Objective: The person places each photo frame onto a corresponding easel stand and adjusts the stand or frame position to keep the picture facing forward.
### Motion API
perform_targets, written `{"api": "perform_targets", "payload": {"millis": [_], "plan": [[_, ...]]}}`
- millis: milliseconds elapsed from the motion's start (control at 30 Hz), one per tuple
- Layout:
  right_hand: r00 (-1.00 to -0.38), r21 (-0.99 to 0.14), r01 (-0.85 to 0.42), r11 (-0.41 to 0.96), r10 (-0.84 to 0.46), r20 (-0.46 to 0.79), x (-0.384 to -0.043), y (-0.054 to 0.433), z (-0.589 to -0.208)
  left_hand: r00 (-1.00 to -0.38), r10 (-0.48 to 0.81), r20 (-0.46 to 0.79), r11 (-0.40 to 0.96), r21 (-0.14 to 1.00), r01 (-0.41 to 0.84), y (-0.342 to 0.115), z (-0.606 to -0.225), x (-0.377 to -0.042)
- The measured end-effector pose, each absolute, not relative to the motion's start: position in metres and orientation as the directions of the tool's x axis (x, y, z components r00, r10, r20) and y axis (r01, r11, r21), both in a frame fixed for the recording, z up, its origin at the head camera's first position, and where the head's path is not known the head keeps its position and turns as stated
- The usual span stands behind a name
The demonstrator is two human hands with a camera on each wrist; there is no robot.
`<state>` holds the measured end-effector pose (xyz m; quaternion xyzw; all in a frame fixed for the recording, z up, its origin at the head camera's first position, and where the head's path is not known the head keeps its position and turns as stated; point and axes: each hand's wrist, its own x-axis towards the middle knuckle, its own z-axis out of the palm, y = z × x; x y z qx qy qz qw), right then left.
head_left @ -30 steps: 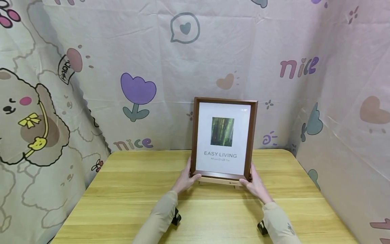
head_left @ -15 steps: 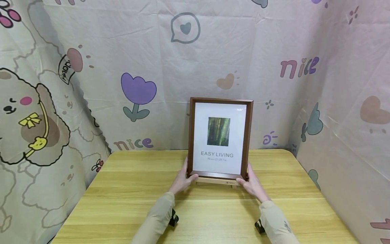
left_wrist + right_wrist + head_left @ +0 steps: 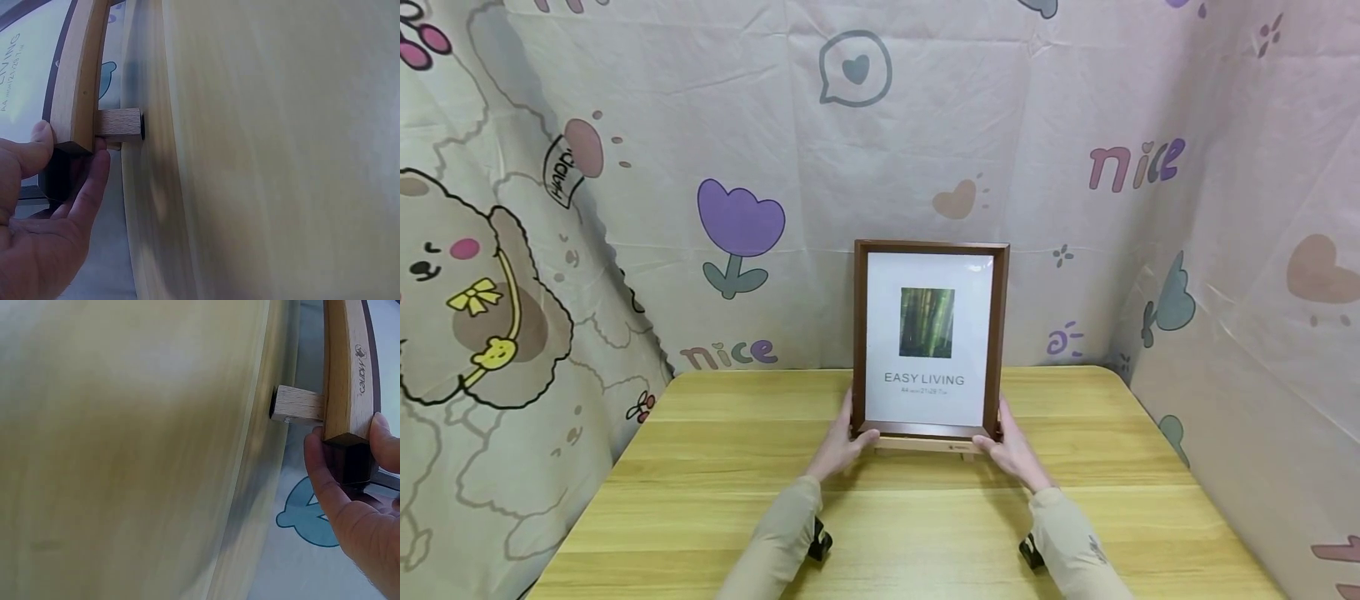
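A brown picture frame (image 3: 930, 400) stands upright near the back of the table, its white insert reading "EASY LIVING" below a small green forest picture. Under it runs the ledge of a light wooden easel (image 3: 917, 444), whose short foot (image 3: 119, 124) shows in the left wrist view. My left hand (image 3: 837, 446) grips the frame's lower left corner, thumb in front and fingers behind. At the lower right corner my right hand (image 3: 1011, 450) holds it the same way. In the right wrist view the easel ledge (image 3: 347, 369) bears a printed logo, right beside the fingertips.
The light wood-grain table (image 3: 715, 500) extends to both sides and in front of the frame. Close behind its rear edge hangs a printed cloth backdrop (image 3: 820, 167), with more cloth at left and right. Black wrist cameras (image 3: 820, 540) sit under the sleeves.
Both hands have shifted the picture frame steadily leftward along the table, and the easel under it has moved too. The grip at both lower corners looks the same.
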<state>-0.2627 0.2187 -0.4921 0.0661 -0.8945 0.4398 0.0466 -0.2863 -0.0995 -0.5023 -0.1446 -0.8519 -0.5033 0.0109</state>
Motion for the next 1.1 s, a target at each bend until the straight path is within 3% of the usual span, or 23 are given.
{"api": "perform_targets", "payload": {"millis": [1100], "plan": [[-0.981,-0.783,-0.193,0.592,-0.115,0.154,-0.278,0.204,-0.496,-0.959,0.197,0.202,0.474,0.837,0.274,-0.115,-0.503,-0.280]]}}
